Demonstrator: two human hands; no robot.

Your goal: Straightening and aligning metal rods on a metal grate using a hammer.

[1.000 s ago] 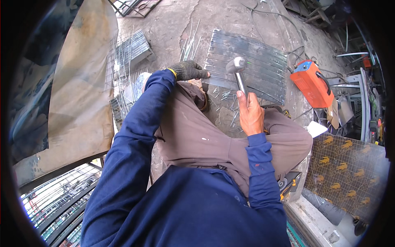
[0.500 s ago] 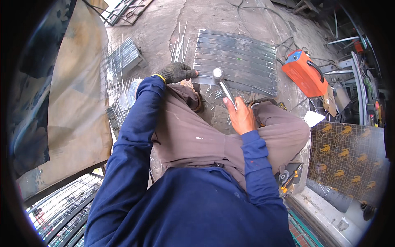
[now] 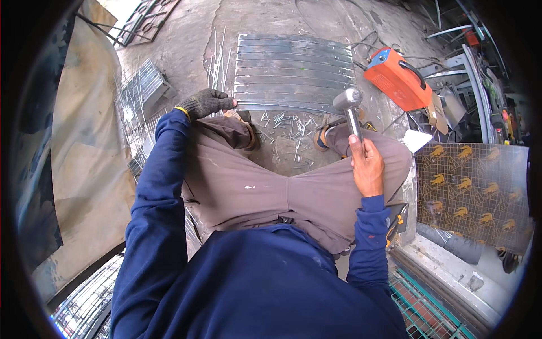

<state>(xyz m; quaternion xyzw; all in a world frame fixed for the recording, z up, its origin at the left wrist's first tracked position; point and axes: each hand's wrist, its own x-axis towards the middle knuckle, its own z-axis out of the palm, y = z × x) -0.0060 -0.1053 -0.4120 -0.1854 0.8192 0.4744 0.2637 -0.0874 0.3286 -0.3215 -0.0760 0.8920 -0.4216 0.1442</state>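
Note:
My left hand (image 3: 209, 104), in a dark grey knitted glove with a yellow cuff edge, is closed at the near left corner of a flat metal panel (image 3: 291, 72). The panel lies on the ground and is crossed by several parallel lines or strips. Bare, my right hand (image 3: 368, 168) is wrapped round the metal handle of a hammer (image 3: 349, 103). The hammer's rounded steel head is raised near the panel's right front corner, apart from it as far as I can tell. What exactly the left fingertips pinch is partly hidden.
Short metal offcuts (image 3: 294, 131) litter the floor between my feet. Thin rods (image 3: 219, 65) lie left of the panel, near a grey metal box section (image 3: 148, 85). An orange machine (image 3: 398, 82) with cables stands to the right, beyond a patterned sheet (image 3: 471, 195). A stained cloth (image 3: 93, 152) hangs at left.
My right hand has carried the hammer rightward, away from the panel's near left part. The whole view has shifted, so the panel and left hand appear further left. The left hand stays at the corner.

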